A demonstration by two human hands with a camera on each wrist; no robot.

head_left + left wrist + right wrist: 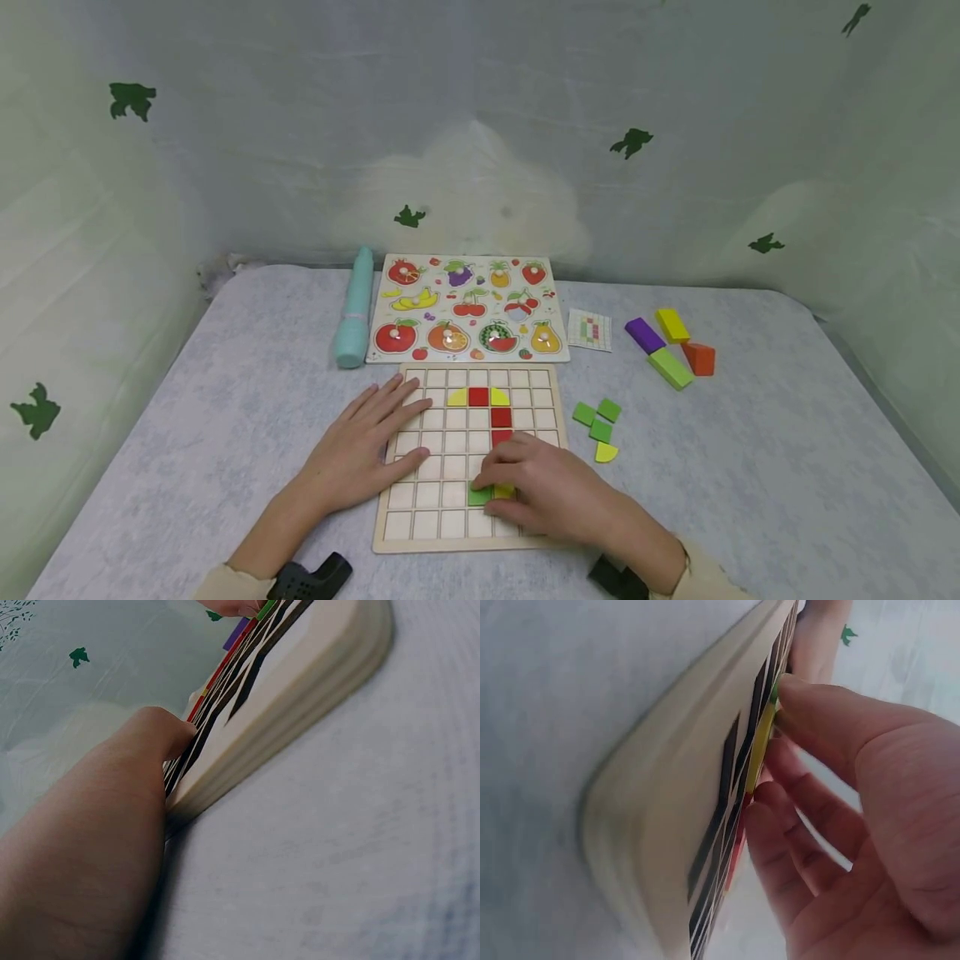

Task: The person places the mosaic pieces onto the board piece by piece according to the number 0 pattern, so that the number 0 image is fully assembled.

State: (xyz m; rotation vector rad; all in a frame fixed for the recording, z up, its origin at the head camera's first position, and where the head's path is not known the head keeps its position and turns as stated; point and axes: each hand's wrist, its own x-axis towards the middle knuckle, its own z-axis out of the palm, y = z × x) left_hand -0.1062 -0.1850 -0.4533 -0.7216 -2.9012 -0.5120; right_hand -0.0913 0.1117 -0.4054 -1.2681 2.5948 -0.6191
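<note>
Right hand: curled, pinching the green square tile at a cell beside the yellow tile!
Left hand: spread flat on the grid board.
Tile tip: align corners, press level.

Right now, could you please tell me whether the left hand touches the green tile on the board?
Apart: the head view shows bare cells of the board between the left hand and the green tile.

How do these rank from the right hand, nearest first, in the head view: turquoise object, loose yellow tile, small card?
1. Loose yellow tile, right of grid board
2. Small card, right of fruit puzzle
3. Turquoise object, left of fruit puzzle
</note>
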